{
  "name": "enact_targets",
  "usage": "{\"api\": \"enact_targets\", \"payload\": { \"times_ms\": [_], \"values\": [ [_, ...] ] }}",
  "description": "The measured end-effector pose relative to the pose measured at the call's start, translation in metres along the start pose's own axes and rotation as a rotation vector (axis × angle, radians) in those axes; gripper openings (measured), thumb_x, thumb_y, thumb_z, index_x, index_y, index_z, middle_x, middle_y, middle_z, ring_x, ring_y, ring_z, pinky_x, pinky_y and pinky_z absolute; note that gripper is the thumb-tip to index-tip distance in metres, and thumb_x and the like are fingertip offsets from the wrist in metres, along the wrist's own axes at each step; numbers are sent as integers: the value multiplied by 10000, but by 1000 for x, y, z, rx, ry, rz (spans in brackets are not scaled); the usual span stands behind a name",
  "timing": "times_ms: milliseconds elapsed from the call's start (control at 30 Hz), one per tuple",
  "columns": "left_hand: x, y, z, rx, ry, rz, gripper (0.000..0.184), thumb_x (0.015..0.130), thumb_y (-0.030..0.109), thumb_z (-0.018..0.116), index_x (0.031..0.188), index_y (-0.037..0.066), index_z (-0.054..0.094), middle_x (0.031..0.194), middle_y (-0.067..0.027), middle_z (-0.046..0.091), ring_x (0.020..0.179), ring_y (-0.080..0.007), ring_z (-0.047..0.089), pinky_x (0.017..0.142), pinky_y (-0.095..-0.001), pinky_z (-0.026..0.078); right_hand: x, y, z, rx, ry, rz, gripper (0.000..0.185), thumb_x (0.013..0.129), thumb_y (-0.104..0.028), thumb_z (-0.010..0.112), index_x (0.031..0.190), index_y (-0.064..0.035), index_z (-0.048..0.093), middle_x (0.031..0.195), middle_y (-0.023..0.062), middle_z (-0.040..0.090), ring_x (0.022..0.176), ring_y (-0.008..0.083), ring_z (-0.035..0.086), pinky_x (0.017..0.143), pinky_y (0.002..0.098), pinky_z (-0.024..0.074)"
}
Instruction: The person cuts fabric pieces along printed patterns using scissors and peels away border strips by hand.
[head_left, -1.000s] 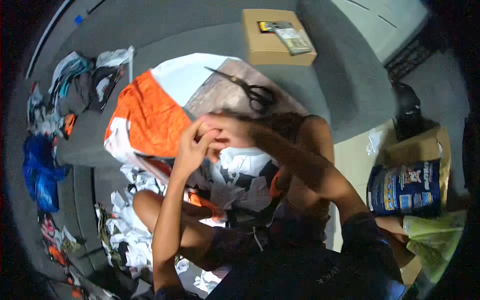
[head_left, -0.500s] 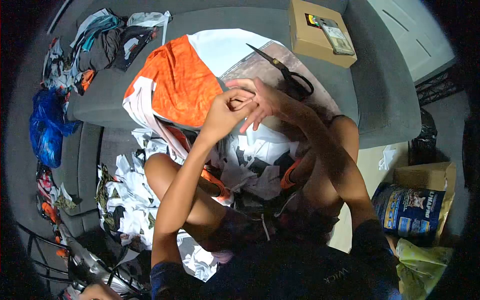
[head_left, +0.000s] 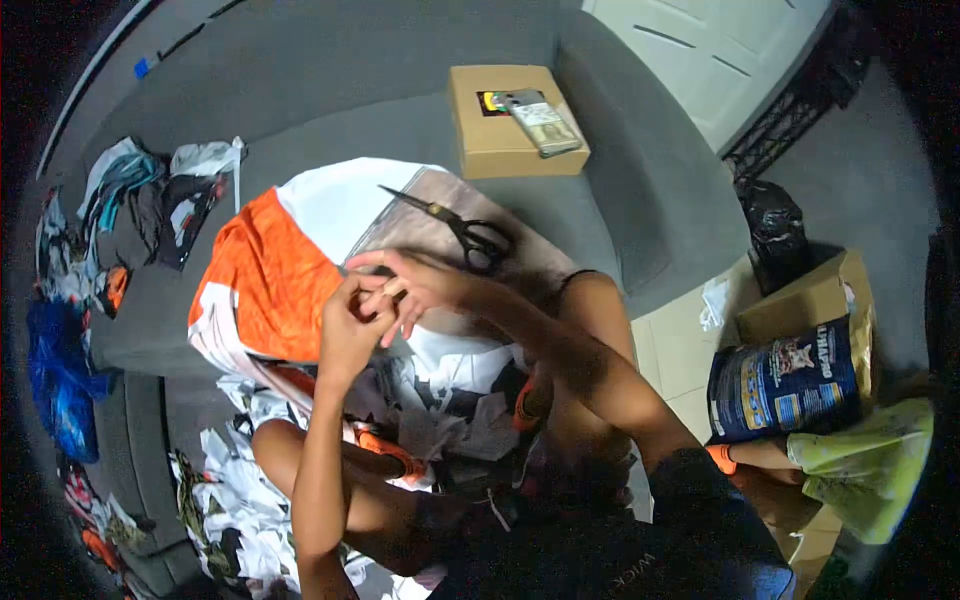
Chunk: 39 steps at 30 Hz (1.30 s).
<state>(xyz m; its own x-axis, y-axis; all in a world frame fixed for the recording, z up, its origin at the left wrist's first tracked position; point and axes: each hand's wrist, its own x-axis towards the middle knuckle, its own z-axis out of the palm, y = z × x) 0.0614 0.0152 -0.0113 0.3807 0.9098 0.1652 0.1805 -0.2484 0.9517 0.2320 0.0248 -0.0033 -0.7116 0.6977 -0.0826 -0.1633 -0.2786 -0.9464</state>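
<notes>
My left hand [head_left: 352, 318] is closed, its fingertips wrapped round a finger of my right hand. Fingers apart, my right hand [head_left: 425, 285] extends over the cloth and holds nothing that I can see. Any small item between the hands is hidden. Beneath them, a large piece of fabric [head_left: 275, 275] in orange, white and brownish grey lies spread on the sofa seat. Black-handled scissors [head_left: 465, 228] rest on that fabric just beyond my right hand, their blades pointing to the upper left.
A cardboard box [head_left: 510, 155] with a phone [head_left: 543, 122] on top stands on the grey sofa [head_left: 660, 190]. White scraps [head_left: 250, 510] cover the floor. Piled cloth [head_left: 125, 205] and a blue plastic bag [head_left: 60, 370] are left. A dark printed bag [head_left: 785, 385] and another person's leg [head_left: 765, 455] are right.
The view has swung to the right and up, so everything sits lower and further left. My hands stay joined over the fabric. Another person's foot and leg now show at right.
</notes>
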Motion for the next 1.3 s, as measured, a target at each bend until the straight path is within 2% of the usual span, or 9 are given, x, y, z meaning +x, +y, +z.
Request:
{"api": "enact_targets", "payload": {
  "times_ms": [100,367,733,900,1033,1100,1200,1267,1300],
  "values": [
    [5,3,1,-8,-27,2,280,695,-38,571,974,-17,573,695,-31,571,597,-95,488,567,-193,419,-5,6,-8,-1,23,-10,697,893,-603,300,1388,-127,181,1176,313,475,790,390,643,598,356,547],
    [5,4,-5,51,-123,-78,258,704,-54,576,958,-11,581,712,-46,592,609,-94,497,577,-186,414,-10,2,-8,-11,1,-46,642,919,-523,352,1396,-122,195,1151,274,496,696,344,659,519,308,543],
    [7,3,-6,32,-74,-3,217,731,-41,587,946,-9,592,700,-42,593,590,-76,476,539,-179,386,-11,-1,-4,-47,-2,-78,623,928,-469,383,1400,-115,186,1164,278,494,727,340,662,511,286,541],
    [7,-1,-4,9,-74,-57,190,751,-30,593,940,-16,604,682,-28,584,575,-72,475,527,-173,384,-9,6,-12,10,-27,-59,612,929,-452,398,1404,-139,172,1101,268,537,740,339,661,527,297,546],
    [7,-14,-10,-34,-263,-190,182,762,-24,597,942,-19,614,692,-29,596,571,-72,484,519,-167,385,-7,9,-6,-76,-144,68,625,924,-456,411,1408,-155,153,1045,262,570,748,336,661,542,293,549],
    [7,-11,-10,-3,-245,-197,188,758,-26,593,944,-18,615,693,-27,595,569,-70,483,516,-166,383,-3,13,-4,-93,-121,98,633,922,-459,411,1408,-154,143,1042,266,575,743,329,662,550,286,549],
    [3,0,-7,100,-196,-231,209,746,-35,583,950,-15,618,696,-22,591,564,-67,480,506,-164,379,-3,15,-8,-11,-221,57,648,921,-446,423,1407,-142,121,1031,276,575,732,328,662,545,298,554],
    [3,-24,1,49,-108,96,245,718,-41,575,956,-10,621,693,-13,579,558,-64,473,497,-171,376,-2,16,-8,11,-215,86,663,905,-404,451,1409,-130,118,1100,261,533,746,327,660,555,294,554],
    [1,-35,4,17,-75,101,209,695,-34,573,899,-5,614,672,1,552,551,-65,452,504,-175,374,-5,14,-6,11,-176,108,678,891,-362,478,1413,-119,120,1170,243,493,763,326,658,564,287,553]
  ]
}}
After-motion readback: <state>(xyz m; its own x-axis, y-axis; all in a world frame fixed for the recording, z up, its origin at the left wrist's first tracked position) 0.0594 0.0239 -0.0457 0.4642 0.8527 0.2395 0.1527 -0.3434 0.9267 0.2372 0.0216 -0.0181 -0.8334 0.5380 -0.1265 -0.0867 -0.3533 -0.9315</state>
